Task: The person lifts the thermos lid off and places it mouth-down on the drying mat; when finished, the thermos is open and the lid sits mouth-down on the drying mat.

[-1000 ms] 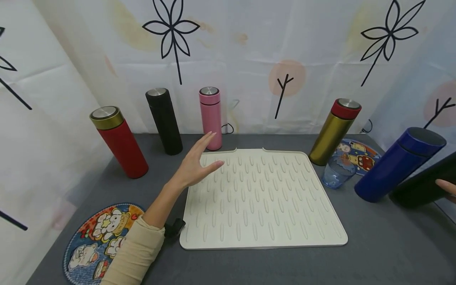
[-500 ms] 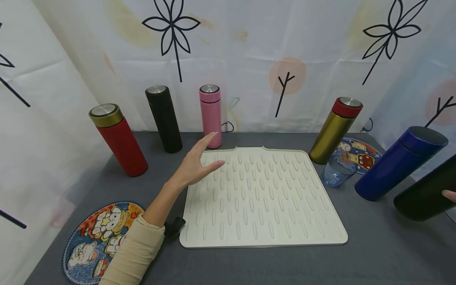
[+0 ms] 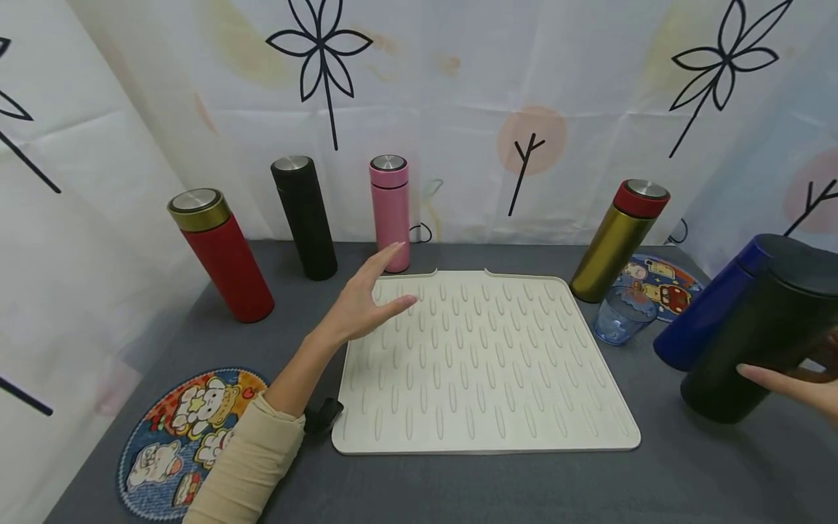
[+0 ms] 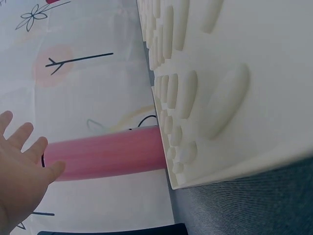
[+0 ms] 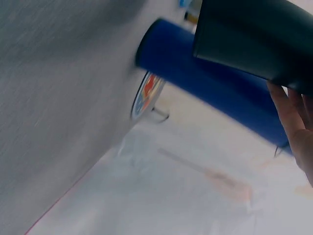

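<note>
My right hand (image 3: 808, 393) grips a large dark green vacuum flask (image 3: 740, 364) at the right edge of the head view. In the right wrist view the flask's base hangs off the table, and fingers (image 5: 288, 110) wrap its side. A blue flask (image 3: 700, 313) stands just behind it, partly covered. My left hand (image 3: 363, 298) hovers over the upper left of a cream ridged mat (image 3: 484, 393), thumb and fingers spread, holding nothing. Nearest to it stands a pink flask (image 3: 390, 211), which shows behind the hand in the left wrist view.
At the back left stand a red flask (image 3: 229, 266) and a black flask (image 3: 304, 218). A gold flask (image 3: 609, 251) and a clear blue cup (image 3: 622, 316) stand right of the mat, by a round cartoon placemat (image 3: 681, 291). Another cartoon placemat (image 3: 147, 437) lies front left.
My right hand has brought the dark green flask left and forward, from beside the blue flask to in front of it, and turned it more upright. The left hand stays in place.
</note>
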Motion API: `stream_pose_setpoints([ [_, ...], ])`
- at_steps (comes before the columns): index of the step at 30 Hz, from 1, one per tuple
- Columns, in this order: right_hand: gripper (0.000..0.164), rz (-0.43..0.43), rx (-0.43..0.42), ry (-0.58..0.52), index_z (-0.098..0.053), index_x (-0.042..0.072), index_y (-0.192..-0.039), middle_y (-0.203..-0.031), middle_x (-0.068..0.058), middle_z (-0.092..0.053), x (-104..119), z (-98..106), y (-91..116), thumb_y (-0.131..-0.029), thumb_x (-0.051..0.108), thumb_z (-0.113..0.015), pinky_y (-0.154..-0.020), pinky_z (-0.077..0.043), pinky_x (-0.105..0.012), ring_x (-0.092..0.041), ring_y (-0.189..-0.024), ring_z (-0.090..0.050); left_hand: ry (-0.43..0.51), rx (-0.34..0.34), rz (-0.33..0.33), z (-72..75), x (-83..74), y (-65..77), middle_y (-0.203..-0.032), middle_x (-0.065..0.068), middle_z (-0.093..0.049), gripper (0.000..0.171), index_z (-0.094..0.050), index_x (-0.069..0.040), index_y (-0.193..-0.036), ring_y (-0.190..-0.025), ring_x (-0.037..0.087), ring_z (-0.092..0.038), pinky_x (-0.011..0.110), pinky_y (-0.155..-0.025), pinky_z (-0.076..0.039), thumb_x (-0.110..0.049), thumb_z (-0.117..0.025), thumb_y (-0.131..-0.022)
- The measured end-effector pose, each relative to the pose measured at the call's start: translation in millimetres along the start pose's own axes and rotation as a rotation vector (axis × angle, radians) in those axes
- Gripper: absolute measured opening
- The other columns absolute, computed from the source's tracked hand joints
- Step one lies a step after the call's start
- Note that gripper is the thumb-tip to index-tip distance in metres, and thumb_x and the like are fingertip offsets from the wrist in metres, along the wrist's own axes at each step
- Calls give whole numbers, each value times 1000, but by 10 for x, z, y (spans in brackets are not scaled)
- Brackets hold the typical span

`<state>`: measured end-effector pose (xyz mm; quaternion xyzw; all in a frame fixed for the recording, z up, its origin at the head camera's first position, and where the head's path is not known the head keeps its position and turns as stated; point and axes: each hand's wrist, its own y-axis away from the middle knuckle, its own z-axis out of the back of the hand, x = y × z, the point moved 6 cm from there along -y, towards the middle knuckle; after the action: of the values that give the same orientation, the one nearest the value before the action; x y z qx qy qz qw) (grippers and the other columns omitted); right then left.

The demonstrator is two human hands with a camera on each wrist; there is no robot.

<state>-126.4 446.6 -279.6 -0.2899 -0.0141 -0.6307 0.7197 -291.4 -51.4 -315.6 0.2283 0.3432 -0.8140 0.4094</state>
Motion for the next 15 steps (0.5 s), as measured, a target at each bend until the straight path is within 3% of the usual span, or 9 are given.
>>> stream_pose_setpoints([
  [2, 62, -151, -148, -301, -52, 18, -129, -98, 21, -44, 106, -57, -75, -79, -12, -71, -57, -40, -3, 14, -77, -42, -1, 2, -6, 0, -16, -3, -157, 4, -25, 83, -26, -21, -154, -143, 23, -24, 64, -105, -28, -36, -72, -86],
  [4, 87, -155, -123, -257, -39, 17, -146, -113, 18, -45, 237, -138, -145, -73, -9, -79, -61, -41, -1, 17, -86, -44, 3, 3, -16, -1, -41, -8, -157, 4, -26, 83, -26, -22, -154, -142, 23, -25, 63, -105, -29, -37, -71, -86],
  [7, 90, -143, -53, -175, -37, 5, -145, -117, -4, -50, 400, -250, -224, -69, 0, -85, -59, -41, -2, 18, -82, -43, 10, 6, -36, -1, -98, -8, -157, 3, -26, 83, -26, -23, -154, -142, 22, -25, 63, -104, -30, -37, -72, -86],
  [10, 94, -113, 13, -117, -36, -5, -142, -116, -30, -50, 574, -350, -300, -66, 8, -90, -63, -55, -25, -10, -82, -64, 20, 10, -48, -5, -154, 3, -157, 2, -26, 83, -27, -22, -154, -142, 21, -25, 61, -105, -31, -36, -72, -85],
  [14, 94, -46, 69, -120, -40, -4, -139, -116, -30, -53, 804, -449, -421, -63, 14, -92, -65, -56, -47, -55, -93, -56, 43, 8, -68, -7, -223, 29, -156, 2, -28, 83, -28, -20, -153, -141, 21, -26, 60, -104, -33, -34, -73, -85],
  [15, 93, -26, 76, -126, -42, -2, -139, -116, -27, -55, 851, -471, -456, -63, 15, -93, -65, -57, -41, -47, -94, -60, 52, 6, -78, -6, -243, 37, -156, 2, -28, 83, -29, -20, -153, -141, 20, -27, 60, -104, -33, -33, -73, -84],
])
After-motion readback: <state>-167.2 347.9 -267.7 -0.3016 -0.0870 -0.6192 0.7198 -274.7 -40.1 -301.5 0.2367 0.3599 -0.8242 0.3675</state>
